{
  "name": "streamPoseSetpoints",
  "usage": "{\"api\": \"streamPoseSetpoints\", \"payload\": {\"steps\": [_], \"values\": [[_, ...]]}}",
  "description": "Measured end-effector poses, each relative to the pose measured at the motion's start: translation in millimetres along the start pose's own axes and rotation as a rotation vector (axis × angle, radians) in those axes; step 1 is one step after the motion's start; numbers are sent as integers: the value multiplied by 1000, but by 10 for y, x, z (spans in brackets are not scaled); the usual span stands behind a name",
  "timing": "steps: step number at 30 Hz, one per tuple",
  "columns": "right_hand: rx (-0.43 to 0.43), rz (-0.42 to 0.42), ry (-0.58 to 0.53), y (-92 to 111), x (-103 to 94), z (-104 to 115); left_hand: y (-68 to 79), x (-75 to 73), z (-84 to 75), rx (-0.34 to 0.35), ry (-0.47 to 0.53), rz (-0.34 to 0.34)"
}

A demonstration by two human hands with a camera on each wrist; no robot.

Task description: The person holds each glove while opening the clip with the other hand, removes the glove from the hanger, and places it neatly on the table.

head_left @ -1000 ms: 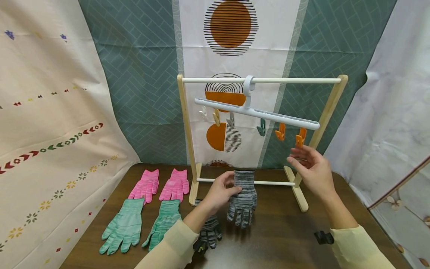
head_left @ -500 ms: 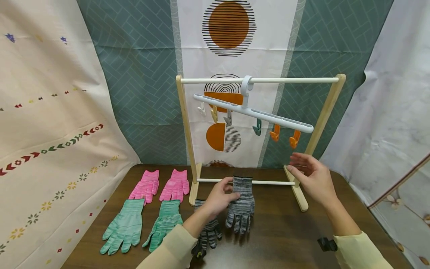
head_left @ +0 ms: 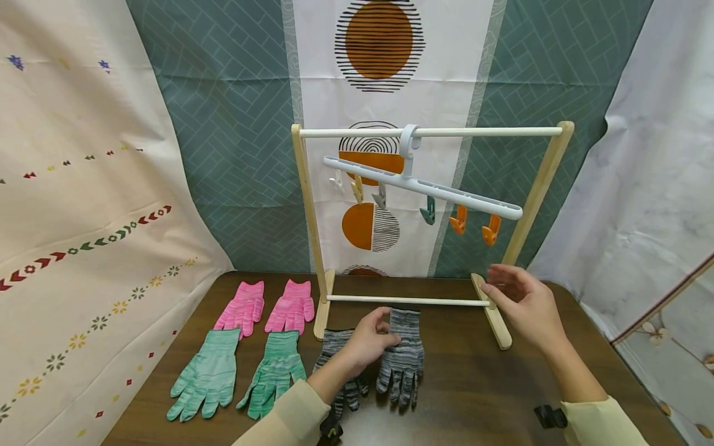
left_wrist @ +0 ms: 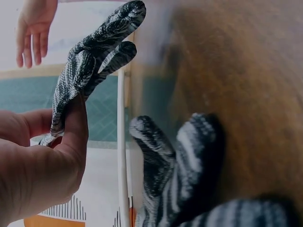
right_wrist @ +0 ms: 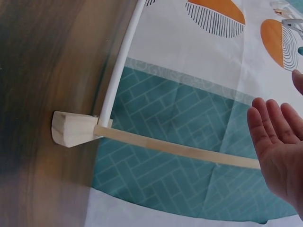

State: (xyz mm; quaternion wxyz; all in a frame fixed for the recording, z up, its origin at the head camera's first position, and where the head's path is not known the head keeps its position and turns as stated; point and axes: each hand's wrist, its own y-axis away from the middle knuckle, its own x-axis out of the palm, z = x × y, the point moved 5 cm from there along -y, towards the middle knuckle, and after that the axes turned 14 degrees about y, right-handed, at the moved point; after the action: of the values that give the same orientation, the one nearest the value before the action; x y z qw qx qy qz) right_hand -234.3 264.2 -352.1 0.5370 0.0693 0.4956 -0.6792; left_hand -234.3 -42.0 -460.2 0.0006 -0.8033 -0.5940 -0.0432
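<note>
Between thumb and fingers, my left hand point(head_left: 365, 339) pinches a black-and-grey knit glove point(head_left: 404, 356) by its left edge near the cuff; the glove's fingers point down, close over the table. A second glove of that pattern point(left_wrist: 161, 175) lies on the table beside it, partly covered by my left forearm in the head view. My right hand point(head_left: 521, 303) holds nothing, its fingers relaxed, in front of the rack's right leg. Above it, a white clip hanger point(head_left: 422, 186) hangs tilted, right end lower, with an orange clip point(head_left: 491, 230) at that end.
The hanger hooks over the top bar of a wooden rack point(head_left: 491, 132) standing on the dark table point(head_left: 463, 396). Pink gloves point(head_left: 289, 308) and green gloves point(head_left: 205, 373) lie at the left. A patterned cloth point(head_left: 541, 93) hangs behind the rack.
My right hand has let go of the end orange clip and moved down. The left hand has lowered the glove toward the table. The hanger's right end has shifted slightly left.
</note>
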Motion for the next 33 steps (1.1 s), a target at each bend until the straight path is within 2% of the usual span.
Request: {"api": "streamPoseSetpoints", "payload": {"steps": [16, 27, 33], "values": [[4, 27, 32, 129, 46, -123, 34, -32, 190, -69, -30, -51], [20, 22, 40, 198, 63, -193, 51, -68, 231, -97, -55, -78], [20, 14, 28, 226, 39, -192, 69, -82, 216, -91, -70, -80]]}}
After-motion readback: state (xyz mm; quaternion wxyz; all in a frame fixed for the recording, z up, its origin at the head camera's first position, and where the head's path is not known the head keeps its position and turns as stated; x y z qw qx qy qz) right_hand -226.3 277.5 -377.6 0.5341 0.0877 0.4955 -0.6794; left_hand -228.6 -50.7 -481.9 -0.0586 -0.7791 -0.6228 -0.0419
